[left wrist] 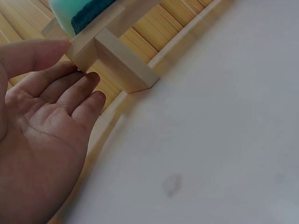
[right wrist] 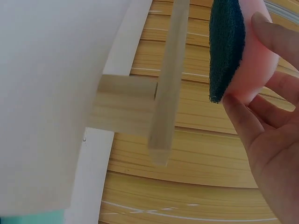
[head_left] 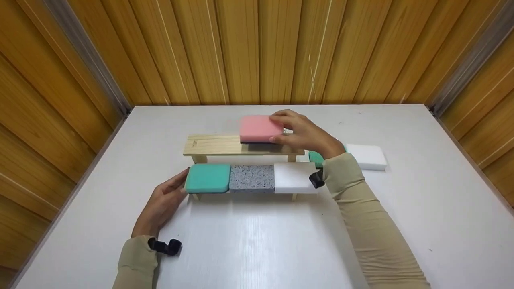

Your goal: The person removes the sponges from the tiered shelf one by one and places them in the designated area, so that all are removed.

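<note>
My right hand (head_left: 307,134) pinches a pink sponge (head_left: 260,127) with a dark scouring layer underneath. In the right wrist view, the sponge (right wrist: 254,51) is apart from the bare wooden rack (right wrist: 168,79); the head view has it above the back wooden rack (head_left: 213,144). My left hand (head_left: 165,202) holds the left end of the front rack (left wrist: 124,65), thumb on one side and fingers on the other. On that front rack sit a green sponge (head_left: 208,178), a grey speckled sponge (head_left: 252,178) and a white sponge (head_left: 294,178), side by side.
Right of the racks, another white sponge (head_left: 367,156) lies on the white table (head_left: 249,241). A green sponge (head_left: 315,159) beside it is mostly hidden by the right wrist. Wood-patterned panels (head_left: 257,52) stand behind the table.
</note>
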A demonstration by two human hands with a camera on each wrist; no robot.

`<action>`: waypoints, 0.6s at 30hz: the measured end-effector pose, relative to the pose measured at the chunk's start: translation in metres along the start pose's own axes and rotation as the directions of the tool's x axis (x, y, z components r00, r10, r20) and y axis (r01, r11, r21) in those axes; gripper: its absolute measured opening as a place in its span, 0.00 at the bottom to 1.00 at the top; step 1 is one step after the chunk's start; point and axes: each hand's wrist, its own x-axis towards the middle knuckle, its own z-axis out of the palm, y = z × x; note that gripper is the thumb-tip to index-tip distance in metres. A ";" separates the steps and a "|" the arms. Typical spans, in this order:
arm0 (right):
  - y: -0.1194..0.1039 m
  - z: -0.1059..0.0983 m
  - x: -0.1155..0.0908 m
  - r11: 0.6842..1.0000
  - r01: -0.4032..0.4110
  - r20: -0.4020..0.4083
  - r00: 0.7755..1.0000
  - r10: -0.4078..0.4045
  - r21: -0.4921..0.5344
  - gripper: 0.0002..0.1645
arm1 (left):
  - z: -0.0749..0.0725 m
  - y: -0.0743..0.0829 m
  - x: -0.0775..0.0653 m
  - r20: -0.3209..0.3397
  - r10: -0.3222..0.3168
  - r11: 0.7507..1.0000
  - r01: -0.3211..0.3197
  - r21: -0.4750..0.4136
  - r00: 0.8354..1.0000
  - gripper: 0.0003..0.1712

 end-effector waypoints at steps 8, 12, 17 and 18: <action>0.008 -0.010 -0.016 1.000 0.018 -0.014 1.000 -0.018 0.008 0.35 | -0.001 -0.001 0.001 -0.009 0.011 1.000 -0.011 -0.012 1.000 0.37; 0.011 -0.014 -0.023 0.999 0.051 -0.029 0.998 -0.051 -0.014 0.35 | -0.002 -0.002 0.001 -0.009 0.020 0.999 -0.020 -0.029 1.000 0.38; 0.013 -0.019 -0.032 0.997 0.068 -0.051 0.996 -0.070 -0.044 0.35 | -0.003 -0.001 0.000 -0.020 0.015 0.999 -0.016 -0.040 1.000 0.38; 0.014 -0.021 -0.034 0.997 0.067 -0.055 0.996 -0.069 -0.046 0.35 | -0.003 -0.001 0.000 -0.019 0.016 0.999 -0.017 -0.042 1.000 0.38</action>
